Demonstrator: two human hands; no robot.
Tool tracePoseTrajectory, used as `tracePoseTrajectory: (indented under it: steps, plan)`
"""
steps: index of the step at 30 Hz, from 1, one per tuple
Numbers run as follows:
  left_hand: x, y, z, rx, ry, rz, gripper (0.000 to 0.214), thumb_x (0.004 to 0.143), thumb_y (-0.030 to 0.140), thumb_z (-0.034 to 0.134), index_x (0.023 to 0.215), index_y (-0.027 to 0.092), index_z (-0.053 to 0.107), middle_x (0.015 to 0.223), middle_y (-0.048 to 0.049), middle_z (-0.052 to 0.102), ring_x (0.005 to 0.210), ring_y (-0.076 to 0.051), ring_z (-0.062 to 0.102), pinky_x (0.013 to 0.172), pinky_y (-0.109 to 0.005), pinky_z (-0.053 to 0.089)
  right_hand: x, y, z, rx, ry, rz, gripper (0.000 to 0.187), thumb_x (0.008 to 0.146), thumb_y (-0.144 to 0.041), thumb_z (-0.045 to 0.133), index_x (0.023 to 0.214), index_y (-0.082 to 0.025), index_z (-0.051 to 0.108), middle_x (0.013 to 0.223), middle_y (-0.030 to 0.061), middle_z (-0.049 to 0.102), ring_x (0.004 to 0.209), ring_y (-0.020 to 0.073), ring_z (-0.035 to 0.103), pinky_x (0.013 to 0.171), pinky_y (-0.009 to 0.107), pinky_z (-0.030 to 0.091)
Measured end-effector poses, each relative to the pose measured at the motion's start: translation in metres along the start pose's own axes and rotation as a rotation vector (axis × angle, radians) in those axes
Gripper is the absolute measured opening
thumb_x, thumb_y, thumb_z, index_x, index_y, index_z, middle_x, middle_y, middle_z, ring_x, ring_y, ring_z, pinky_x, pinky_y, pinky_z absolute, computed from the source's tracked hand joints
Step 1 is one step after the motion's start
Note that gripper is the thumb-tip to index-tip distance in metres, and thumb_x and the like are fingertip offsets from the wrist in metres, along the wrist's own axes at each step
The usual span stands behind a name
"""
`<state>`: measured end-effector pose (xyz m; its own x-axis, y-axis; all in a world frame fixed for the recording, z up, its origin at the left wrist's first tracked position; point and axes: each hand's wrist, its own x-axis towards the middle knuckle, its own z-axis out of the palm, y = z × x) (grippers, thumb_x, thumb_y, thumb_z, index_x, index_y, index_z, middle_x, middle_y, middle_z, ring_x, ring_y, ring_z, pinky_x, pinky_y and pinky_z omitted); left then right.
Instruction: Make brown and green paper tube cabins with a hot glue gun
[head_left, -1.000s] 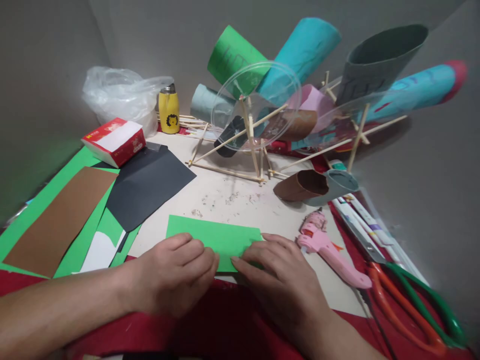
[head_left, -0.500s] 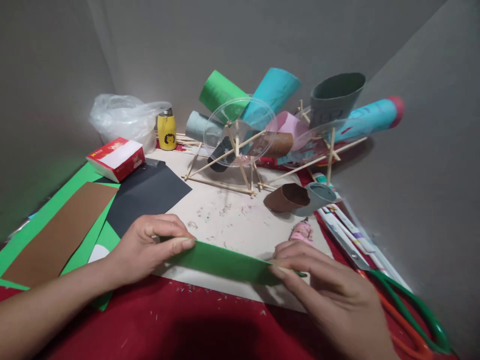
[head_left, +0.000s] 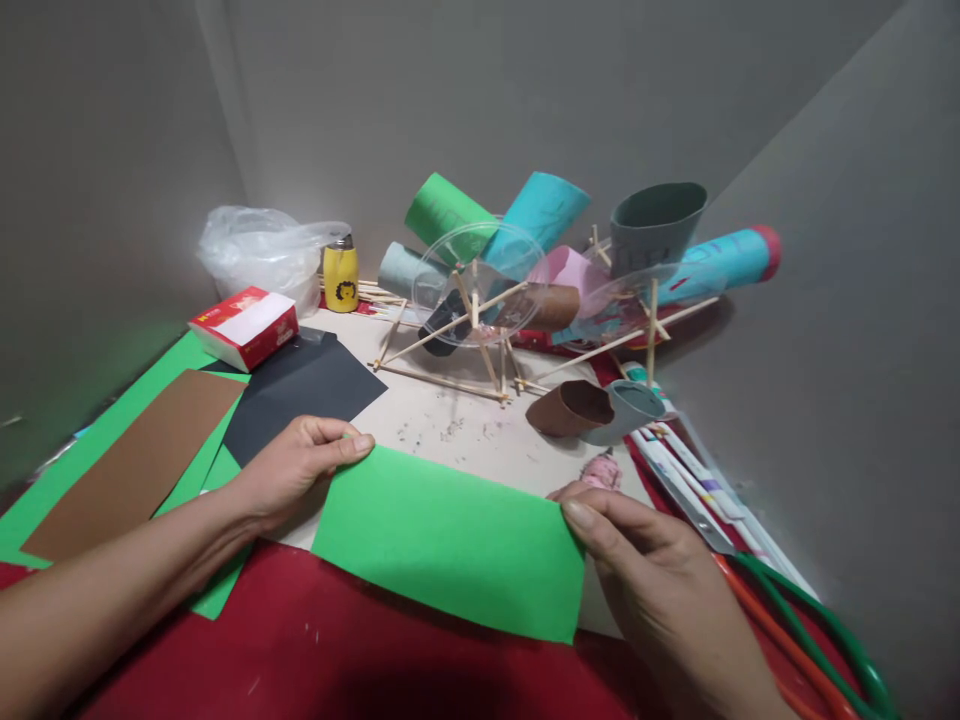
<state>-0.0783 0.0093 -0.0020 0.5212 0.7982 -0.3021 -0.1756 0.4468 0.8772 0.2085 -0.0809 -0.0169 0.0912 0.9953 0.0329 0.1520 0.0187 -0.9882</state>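
A rectangular sheet of bright green paper (head_left: 450, 540) is stretched between my two hands, its broad face turned towards me and its lower edge bowing slightly. My left hand (head_left: 319, 465) pinches its upper left corner between thumb and fingers. At the upper right corner, my right hand (head_left: 637, 555) grips it with thumb and fingertips. Beyond the sheet stand a brown paper tube (head_left: 568, 408) and a grey-blue paper tube (head_left: 630, 405). Farther back, a model of wooden sticks (head_left: 439, 385) and clear plastic discs carries several coloured paper tubes, among them a green tube (head_left: 450, 215) and a blue tube (head_left: 541, 222).
Brown paper (head_left: 142, 465), black paper (head_left: 300, 385) and more green paper lie left, under a red-and-white box (head_left: 244, 325). Behind are a plastic bag (head_left: 262, 250) and a yellow container (head_left: 342, 275). Scissors (head_left: 810, 620) and pens lie right, near a pink lump (head_left: 602, 470).
The green paper has tilted from nearly edge-on to showing its full face, its lower edge now nearer me. Both hands keep hold of its upper corners. The view has shifted slightly.
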Motion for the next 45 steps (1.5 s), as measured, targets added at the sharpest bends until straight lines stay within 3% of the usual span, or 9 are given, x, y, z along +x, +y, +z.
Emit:
tracePoseTrajectory:
  steps: [6, 9, 13, 17, 20, 25, 30, 38, 45]
  plan:
    - [0.013, 0.003, -0.012, -0.045, 0.125, 0.067, 0.025, 0.081, 0.036, 0.067, 0.073, 0.012, 0.069, 0.064, -0.0018, 0.064, 0.055, -0.008, 0.055, 0.055, -0.019, 0.043, 0.001, -0.003, -0.003, -0.118, 0.152, 0.050, 0.022, 0.077, -0.044, 0.068, 0.072, -0.023, 0.068, 0.073, 0.0035, 0.065, 0.070, 0.0203, 0.058, 0.060, 0.026, 0.048]
    - [0.013, 0.009, -0.015, 0.074, 0.192, 0.147, 0.034, 0.086, 0.045, 0.058, 0.092, 0.014, 0.071, 0.086, -0.0076, 0.071, 0.074, -0.014, 0.064, 0.068, -0.025, 0.049, 0.001, -0.009, 0.001, -0.199, 0.051, 0.015, 0.024, 0.080, -0.044, 0.064, 0.069, -0.023, 0.066, 0.069, 0.0024, 0.063, 0.065, 0.0181, 0.056, 0.058, 0.024, 0.047]
    - [-0.009, 0.018, 0.002, 0.741, 0.079, 0.326, 0.039, 0.092, 0.046, 0.047, 0.099, 0.017, 0.071, 0.102, -0.0101, 0.071, 0.097, -0.022, 0.063, 0.088, -0.035, 0.045, -0.003, -0.016, 0.015, -0.269, -0.128, -0.043, 0.028, 0.086, -0.041, 0.058, 0.066, -0.022, 0.061, 0.068, 0.0014, 0.059, 0.061, 0.0154, 0.052, 0.055, 0.023, 0.043]
    - [-0.031, 0.014, 0.026, 1.239, -0.168, 0.481, 0.034, 0.088, 0.040, 0.057, 0.107, 0.014, 0.068, 0.098, -0.0105, 0.071, 0.094, -0.023, 0.062, 0.091, -0.038, 0.040, -0.009, -0.017, 0.033, -0.247, -0.267, -0.066, 0.032, 0.091, -0.038, 0.052, 0.064, -0.020, 0.057, 0.064, 0.0000, 0.053, 0.060, 0.0140, 0.050, 0.055, 0.024, 0.041]
    - [-0.032, 0.001, 0.035, 1.192, -0.313, 0.420, 0.022, 0.090, 0.030, 0.057, 0.094, 0.015, 0.071, 0.083, -0.0062, 0.071, 0.079, -0.017, 0.062, 0.080, -0.029, 0.043, -0.013, -0.014, 0.042, -0.186, -0.321, -0.071, 0.031, 0.091, -0.037, 0.053, 0.065, -0.020, 0.058, 0.066, 0.0005, 0.054, 0.062, 0.0141, 0.051, 0.057, 0.025, 0.041]
    - [-0.029, -0.013, 0.040, 0.959, -0.318, 0.269, 0.023, 0.090, 0.024, 0.054, 0.075, 0.013, 0.068, 0.069, -0.0015, 0.064, 0.066, -0.010, 0.056, 0.065, -0.020, 0.041, -0.013, -0.013, 0.050, -0.098, -0.322, -0.005, 0.022, 0.083, -0.037, 0.064, 0.069, -0.020, 0.067, 0.071, 0.0021, 0.062, 0.068, 0.0153, 0.057, 0.060, 0.024, 0.043]
    - [-0.030, -0.017, 0.043, 0.916, -0.375, 0.265, 0.024, 0.090, 0.024, 0.052, 0.074, 0.014, 0.066, 0.067, -0.0007, 0.060, 0.066, -0.010, 0.053, 0.066, -0.020, 0.040, -0.013, -0.015, 0.054, -0.079, -0.429, 0.044, 0.022, 0.082, -0.037, 0.066, 0.069, -0.020, 0.072, 0.072, 0.0043, 0.065, 0.070, 0.0176, 0.060, 0.064, 0.027, 0.047]
    - [-0.019, -0.005, 0.020, 0.674, -0.369, 0.018, 0.033, 0.087, 0.040, 0.054, 0.072, 0.013, 0.064, 0.062, 0.0006, 0.052, 0.058, -0.010, 0.042, 0.055, -0.019, 0.036, -0.007, -0.017, 0.036, -0.075, -0.206, -0.005, 0.019, 0.078, -0.035, 0.070, 0.065, -0.021, 0.072, 0.071, 0.0045, 0.066, 0.068, 0.0179, 0.060, 0.059, 0.027, 0.049]
    - [-0.014, 0.015, 0.002, 0.686, -0.299, 0.052, 0.035, 0.086, 0.044, 0.055, 0.071, 0.015, 0.066, 0.059, 0.0007, 0.054, 0.053, -0.010, 0.041, 0.051, -0.020, 0.033, 0.001, -0.020, 0.015, -0.102, -0.078, -0.084, 0.015, 0.075, -0.031, 0.073, 0.063, -0.023, 0.073, 0.070, 0.0042, 0.067, 0.070, 0.0184, 0.062, 0.059, 0.025, 0.051]
